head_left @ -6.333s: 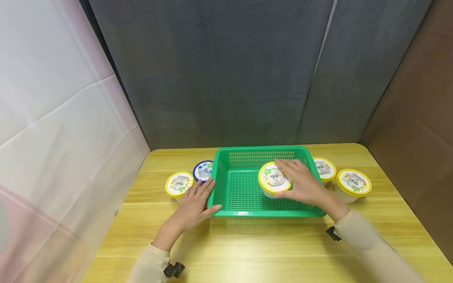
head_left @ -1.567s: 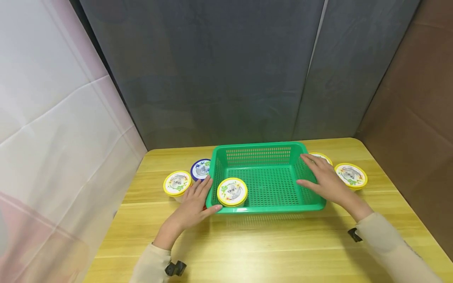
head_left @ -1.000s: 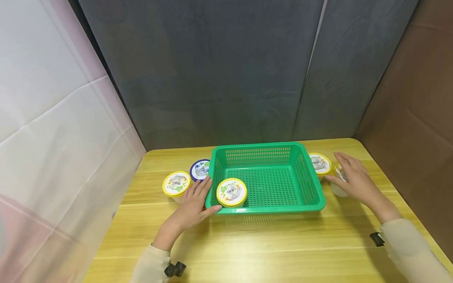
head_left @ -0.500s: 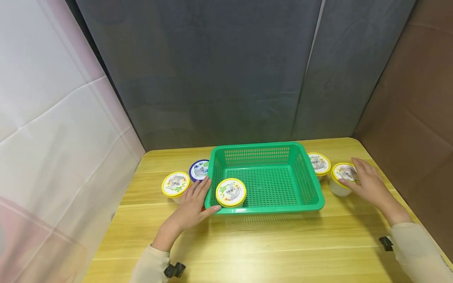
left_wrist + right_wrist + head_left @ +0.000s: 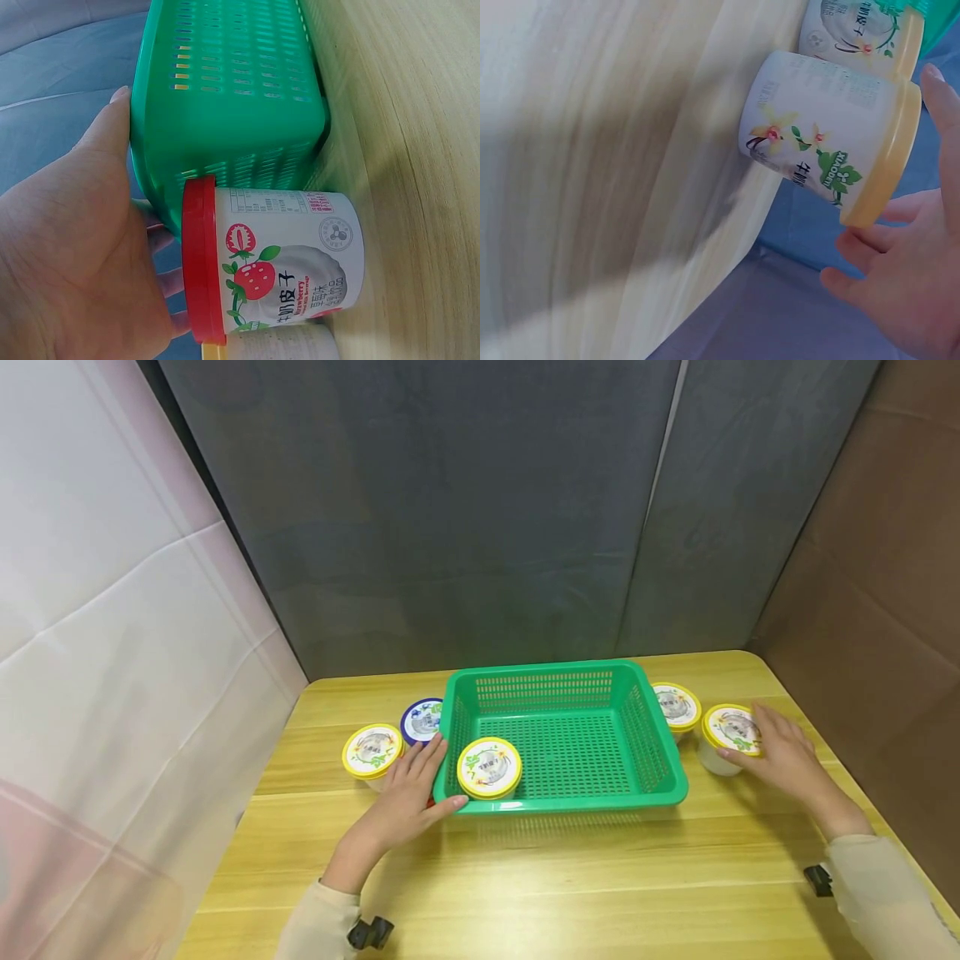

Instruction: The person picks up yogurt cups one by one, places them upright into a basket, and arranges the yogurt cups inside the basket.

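We see the left grip (image 5: 405,797) nearest, fingers straight against the left rim of the green basket (image 5: 570,806), above a red-lidded cup (image 5: 281,262). Near the right edge of the table (image 5: 540,885), the right grip (image 5: 787,756) spreads wide around a yellow-lidded cup (image 5: 727,739), contact unclear. Farther, toward the back edge, a second cup (image 5: 677,706) stands beside the basket.

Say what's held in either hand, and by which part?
Right hand is at the lid of the rightmost tub; whether it grips can't be told. Left hand rests on the left rim of the green basket, no grip visible.
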A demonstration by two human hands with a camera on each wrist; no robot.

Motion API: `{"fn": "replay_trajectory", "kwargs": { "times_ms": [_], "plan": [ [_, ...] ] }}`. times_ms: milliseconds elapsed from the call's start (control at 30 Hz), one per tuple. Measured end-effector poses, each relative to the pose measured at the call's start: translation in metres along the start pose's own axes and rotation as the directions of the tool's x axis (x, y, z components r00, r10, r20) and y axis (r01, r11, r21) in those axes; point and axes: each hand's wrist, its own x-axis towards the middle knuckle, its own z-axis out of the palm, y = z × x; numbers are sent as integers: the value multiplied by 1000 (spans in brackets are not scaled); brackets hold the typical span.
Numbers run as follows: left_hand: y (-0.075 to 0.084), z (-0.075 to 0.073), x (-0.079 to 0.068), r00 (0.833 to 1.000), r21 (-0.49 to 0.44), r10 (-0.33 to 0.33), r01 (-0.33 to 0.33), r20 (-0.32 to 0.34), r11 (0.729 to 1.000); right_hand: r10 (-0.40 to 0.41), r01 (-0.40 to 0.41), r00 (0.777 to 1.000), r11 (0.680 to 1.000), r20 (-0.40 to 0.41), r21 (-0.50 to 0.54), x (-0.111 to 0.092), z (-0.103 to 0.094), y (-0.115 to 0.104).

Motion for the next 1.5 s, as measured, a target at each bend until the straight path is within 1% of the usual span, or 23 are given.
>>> {"fn": "replay_trajectory", "kwargs": {
  "times_ms": [267, 633, 800, 967, 1200, 1300, 1500],
  "plan": [
    [-1, 1, 0, 1000, 0, 1, -1, -4, 1000, 25, -25, 999, 1000, 31, -10, -2, 1, 0],
    [-2, 2, 1, 1000, 6, 2, -2, -2, 1000, 10, -9, 999, 1000, 47, -4, -2, 1, 2],
    [-3, 3, 0, 1000, 4, -1, 1, 2, 1000, 14, -15, 999, 1000, 52, 9, -5, 0, 1],
    [-3, 2, 0, 1000, -2, 0, 0, 1, 1000, 15, -16, 999, 1000, 51, 26, -6, -4, 0],
    [-2, 2, 1, 1000, 3, 0, 0, 2, 1000, -8, 8, 1000, 1000, -7, 23, -6, -16, -4],
    [-2, 1, 1, 1000, 1, -1, 1, 3, 1000, -8, 9, 1000, 1000, -12, 24, -5, -22, -8],
    [-1, 1, 0, 1000, -3, -5, 5, 1, 1000, 5, -6, 1000, 999, 9, 46, -4, -28, -15]
  ]
}}
